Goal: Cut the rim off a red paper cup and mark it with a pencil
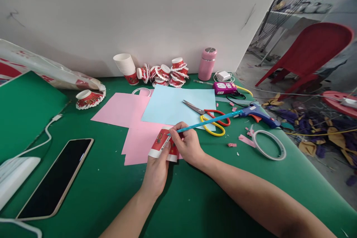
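Green tabletop (100, 178): paper, tools and paper cups in differing states are being carried on it
Pink paper sheets (122, 109): are being overlapped beyond and partly beneath the hands
Light blue sheet (167, 100): is being laid across part of the pink paper, with red-and-yellow-handled scissors (195, 108) being rested over its right side
Heap of fringed cups (164, 71): is being massed near the wall; from the splayed, frilled sides, cutting is being judged done on these, as on the lone fringed cup (88, 98) at the left
Stack of paper cups (125, 67): is being stood beside the heap, no frill being seen; these are being judged as unworked
Right hand (189, 145): a blue pencil-like stick (203, 122) is being pinched in it, close against the held cup
Left hand (158, 174): the red printed paper cup (158, 143) is being gripped, thumb being laid along its wall, other fingers being largely hidden
Red printed paper cup: is being held between the two hands, above the nearest pink paper; no frill is being shown, so cutting is being judged undone here
Stick's tip: is being placed at the cup's wall, firm contact not being clearly shown
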The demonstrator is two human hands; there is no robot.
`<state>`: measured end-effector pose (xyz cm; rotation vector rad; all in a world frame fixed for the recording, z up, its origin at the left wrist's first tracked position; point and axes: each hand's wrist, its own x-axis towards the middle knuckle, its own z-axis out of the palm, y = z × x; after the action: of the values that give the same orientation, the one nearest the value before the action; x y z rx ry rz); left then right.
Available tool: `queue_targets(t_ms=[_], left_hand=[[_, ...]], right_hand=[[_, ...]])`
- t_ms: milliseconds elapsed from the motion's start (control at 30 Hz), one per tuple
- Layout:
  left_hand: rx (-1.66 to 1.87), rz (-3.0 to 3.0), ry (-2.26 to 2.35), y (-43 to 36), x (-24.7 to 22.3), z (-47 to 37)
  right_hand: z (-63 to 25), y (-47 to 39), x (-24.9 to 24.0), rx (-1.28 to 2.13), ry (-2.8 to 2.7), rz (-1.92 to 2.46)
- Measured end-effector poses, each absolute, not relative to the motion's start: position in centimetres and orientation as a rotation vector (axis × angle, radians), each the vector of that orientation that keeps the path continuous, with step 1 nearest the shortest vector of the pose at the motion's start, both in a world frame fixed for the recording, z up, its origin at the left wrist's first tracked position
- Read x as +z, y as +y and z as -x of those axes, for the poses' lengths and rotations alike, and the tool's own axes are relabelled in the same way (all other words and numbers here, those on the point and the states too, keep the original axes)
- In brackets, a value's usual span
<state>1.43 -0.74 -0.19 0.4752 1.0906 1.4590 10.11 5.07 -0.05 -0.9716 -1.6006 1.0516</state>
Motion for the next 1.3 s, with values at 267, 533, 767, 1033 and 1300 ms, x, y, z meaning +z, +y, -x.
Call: queue_targets(t_ms=[267,533,767,1033,1300], left_hand=[[1.462,-0.471,1.091,-0.78,-0.34,-1.42],[1.47,-0.434,1.119,-0.78,-0.02,-1.46],[1.452,-0.436,1.116,-0.84,-0.05,-1.38],[1.453,-0.427,1.115,-0.83,-0.15,-1.36],[1.428,-0.515,1.056,-0.71,0.47,-1.42]], right_hand=[[-10.21,5.04,0.14,1.014,-1.628,0.993],[-10.29,5.06,0.03,0.974,-1.641,1.003],[-10.35,5.05,-0.02,0.948,-1.651,1.004],[-10.38,5.01,0.03,0.975,-1.636,1.012],[-10.03,5.03,0.06,1.005,-1.609,0.971]])
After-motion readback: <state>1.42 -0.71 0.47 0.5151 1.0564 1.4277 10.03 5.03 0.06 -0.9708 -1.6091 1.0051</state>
